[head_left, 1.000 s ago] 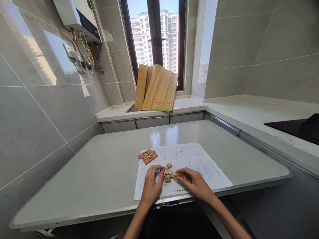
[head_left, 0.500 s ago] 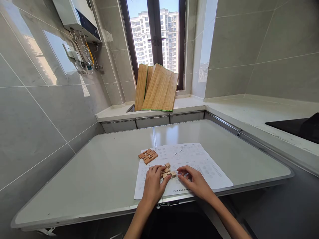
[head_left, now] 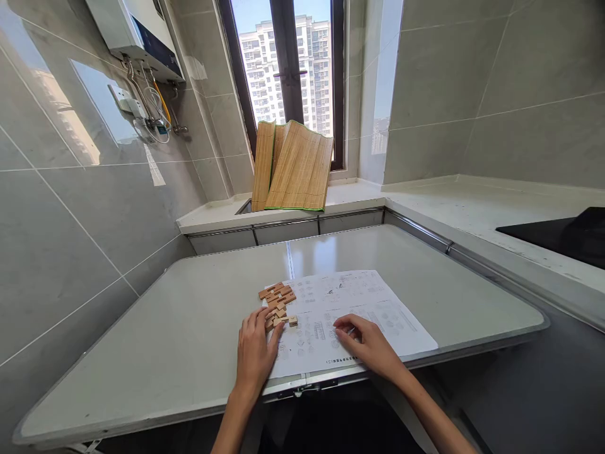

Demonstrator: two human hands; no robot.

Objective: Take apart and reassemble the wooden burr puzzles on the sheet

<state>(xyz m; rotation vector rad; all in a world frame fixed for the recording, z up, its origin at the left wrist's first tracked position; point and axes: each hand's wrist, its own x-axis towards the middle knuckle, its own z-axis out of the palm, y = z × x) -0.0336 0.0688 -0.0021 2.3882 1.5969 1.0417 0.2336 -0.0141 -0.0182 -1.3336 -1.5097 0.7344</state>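
Observation:
My left hand (head_left: 256, 348) is at the left edge of a printed paper sheet (head_left: 326, 345). Its thumb and fingers curve around a small group of pale wooden puzzle pieces (head_left: 286, 321), partly covering them. Just beyond lie reddish-brown slotted wooden pieces (head_left: 280, 294), side by side in a slanted cluster close to the pale ones. My right hand (head_left: 369, 343) rests over the sheet's near right part. Its fingers are bent with a gap between thumb and forefinger, and no object shows in them.
The sheet lies on a pale folding table (head_left: 179, 340) with a seam down its middle. Behind it a white counter (head_left: 354, 192) bears a folded bamboo mat (head_left: 300, 167) before the window. A black hob (head_left: 558, 236) sits at the right.
My left hand has shifted left with the pale pieces, bringing them up against the reddish-brown cluster. My right hand stays in nearly the same place, now apart from the pieces.

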